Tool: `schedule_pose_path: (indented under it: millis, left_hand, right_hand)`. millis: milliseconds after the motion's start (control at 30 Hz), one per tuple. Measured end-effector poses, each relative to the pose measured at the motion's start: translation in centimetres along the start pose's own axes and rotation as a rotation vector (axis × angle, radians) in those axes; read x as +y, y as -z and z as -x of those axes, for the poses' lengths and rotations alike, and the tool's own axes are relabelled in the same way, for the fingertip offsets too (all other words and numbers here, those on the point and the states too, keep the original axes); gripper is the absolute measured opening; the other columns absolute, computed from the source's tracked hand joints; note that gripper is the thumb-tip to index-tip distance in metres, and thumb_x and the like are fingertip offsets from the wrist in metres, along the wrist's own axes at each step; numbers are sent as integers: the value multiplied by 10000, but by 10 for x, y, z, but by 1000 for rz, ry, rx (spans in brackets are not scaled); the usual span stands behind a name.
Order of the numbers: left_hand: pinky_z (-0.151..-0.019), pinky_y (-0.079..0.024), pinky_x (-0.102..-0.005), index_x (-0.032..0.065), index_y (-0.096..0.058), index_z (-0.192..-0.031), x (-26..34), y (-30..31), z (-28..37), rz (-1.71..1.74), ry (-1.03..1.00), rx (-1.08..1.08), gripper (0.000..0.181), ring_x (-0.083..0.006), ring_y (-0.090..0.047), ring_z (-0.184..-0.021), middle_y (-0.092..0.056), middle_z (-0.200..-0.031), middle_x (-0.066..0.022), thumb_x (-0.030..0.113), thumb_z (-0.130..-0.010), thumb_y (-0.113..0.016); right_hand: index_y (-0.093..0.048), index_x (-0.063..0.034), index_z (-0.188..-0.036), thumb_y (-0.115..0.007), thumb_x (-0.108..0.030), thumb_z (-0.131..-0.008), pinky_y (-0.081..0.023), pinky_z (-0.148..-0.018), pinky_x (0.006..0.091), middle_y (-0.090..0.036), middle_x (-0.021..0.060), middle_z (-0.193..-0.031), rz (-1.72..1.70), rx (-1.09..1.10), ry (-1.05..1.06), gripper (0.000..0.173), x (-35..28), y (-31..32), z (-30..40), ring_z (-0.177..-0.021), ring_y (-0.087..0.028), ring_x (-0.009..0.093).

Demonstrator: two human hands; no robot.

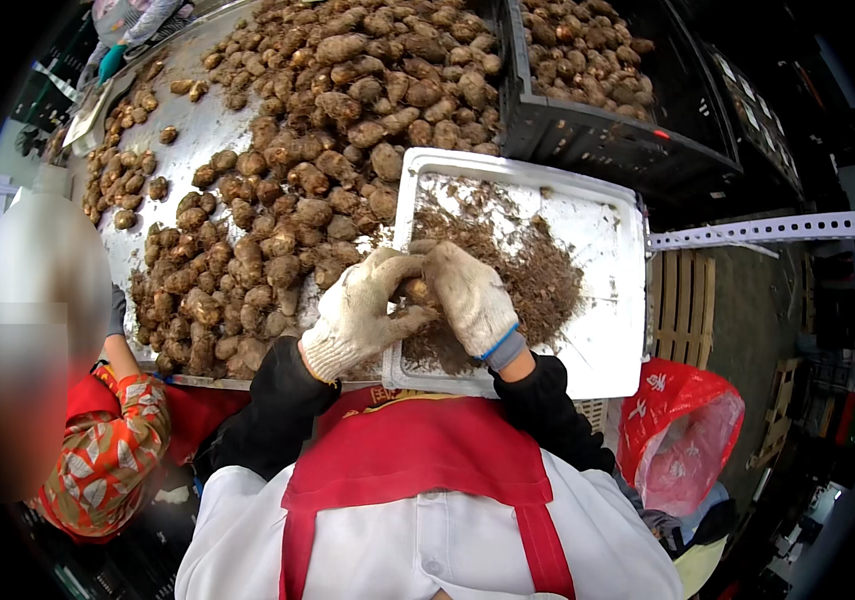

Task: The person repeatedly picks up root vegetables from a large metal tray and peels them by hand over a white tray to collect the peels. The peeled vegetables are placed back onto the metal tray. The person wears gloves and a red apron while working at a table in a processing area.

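My left hand (364, 311), in a soiled cotton work glove, curls around a small brown taro corm (416, 289). From the other side my right hand (470, 296), gloved the same way with a grey cuff beneath, closes over the corm too. The fingers hide most of it. Both hands are above the left part of a white foam tray (611, 330). Loose brown root fibres and peelings (540, 277) cover much of the tray's bottom. Left of my hands a large heap of hairy taro corms (277, 217) spreads over a metal table (172, 142).
A black plastic crate (607, 124) of corms stands beyond the tray. At the left is a co-worker in a patterned sleeve (116, 442); another person's green-gloved hand (111, 64) is at the far left. A red plastic bag (679, 427) and wooden pallet (682, 304) are at the right.
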State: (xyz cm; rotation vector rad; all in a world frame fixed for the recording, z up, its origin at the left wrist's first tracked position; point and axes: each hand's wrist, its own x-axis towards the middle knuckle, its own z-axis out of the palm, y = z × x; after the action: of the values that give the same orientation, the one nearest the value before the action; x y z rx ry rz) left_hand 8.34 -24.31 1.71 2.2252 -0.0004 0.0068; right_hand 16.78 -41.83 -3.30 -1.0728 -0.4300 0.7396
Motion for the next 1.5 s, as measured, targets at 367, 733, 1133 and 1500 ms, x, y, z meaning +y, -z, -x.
schedule_pose_path:
  millis: [367, 733, 1133, 1500]
  left_hand:
    - [-758, -542, -313, -28, -563, -1271, 22, -28, 6, 221, 60, 37, 324, -280, -694, -900, -708, -1040, -137, 94, -973, -539]
    - [-678, -504, -264, 19, -584, -1252, 0, -43, 4, 1078, 555, 73, 363, -128, -626, -839, -647, -1054, -52, 311, -1043, -532]
    - [-682, -519, -360, 11, -595, -989, 9, -31, -6, 244, 53, -125, 228, -229, -669, -822, -672, -890, -121, 214, -1044, -508]
    - [-629, -486, -316, 39, -612, -1002, 7, -52, -2, 329, 259, -11, 250, -174, -599, -676, -621, -749, -78, 264, -1042, -512]
  right_hand:
    - [-622, 11, -1230, -435, -539, -1040, -523, -720, 257, -661, 52, -1081, 235, 154, 74, 612, 2, -13, 14, -835, -630, 118]
    - [-578, 29, -1321, -505, -580, -1001, -561, -774, 317, -671, 80, -1154, 160, 371, -6, 692, 10, -18, 22, -953, -664, 146]
    - [-581, -27, -1333, -426, -578, -1025, -556, -883, 333, -638, 72, -1243, -89, 291, -40, 650, 6, -7, 35, -1041, -661, 198]
    - [-595, 17, -1315, -404, -497, -1056, -507, -917, 319, -695, 134, -1180, 593, 491, 143, 607, -4, -2, 42, -1093, -644, 188]
